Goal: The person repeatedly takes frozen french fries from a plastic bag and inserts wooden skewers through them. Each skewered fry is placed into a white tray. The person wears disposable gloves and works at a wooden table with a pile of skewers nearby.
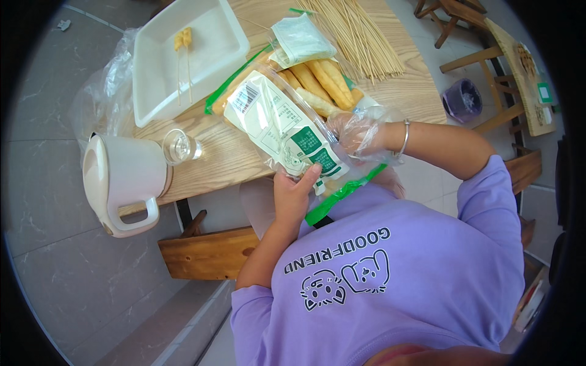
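My bare left hand point(295, 194) grips the lower edge of a clear plastic food bag point(284, 123), thumb on top. This bag has a pale printed label with writing and a green strip at each end. My right hand point(357, 132), in a thin clear plastic glove, is curled at the bag's right edge. A pale fried dough stick point(318, 101) runs into its grip; the bag's edge hides part of the fingers. Several golden fried dough sticks point(316, 78) lie just beyond, beside a crumpled pale green-and-white packet point(302, 39).
A white plastic tub point(206, 68) holds two skewered golden pieces point(183, 39). Bamboo skewers point(357, 36) spread over the wooden table point(219, 169). A clear cup point(178, 146) and a white electric kettle point(128, 169) stand at the left edge. A bin point(462, 100) sits on the floor.
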